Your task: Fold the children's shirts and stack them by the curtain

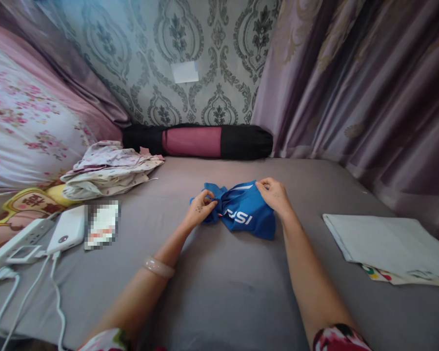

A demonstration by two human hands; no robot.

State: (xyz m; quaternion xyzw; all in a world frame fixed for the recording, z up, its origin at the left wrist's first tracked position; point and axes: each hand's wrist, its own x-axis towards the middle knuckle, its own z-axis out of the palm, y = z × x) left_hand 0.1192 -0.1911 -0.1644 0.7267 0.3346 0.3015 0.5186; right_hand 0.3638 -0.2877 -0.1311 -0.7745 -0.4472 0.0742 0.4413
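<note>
A crumpled blue cloth with white lettering lies on the grey bedsheet in the middle of the view. My left hand pinches its left end, fingers closed on the fabric; a pale bangle sits on that wrist. My right hand grips the cloth's upper right edge with bent fingers. The cloth bunches between the two hands.
A black and maroon roll bag lies against the patterned wall. Folded floral clothes sit at the left, near a white power bank, power strip and cables. Flat white bags lie at the right. Curtains hang on the right.
</note>
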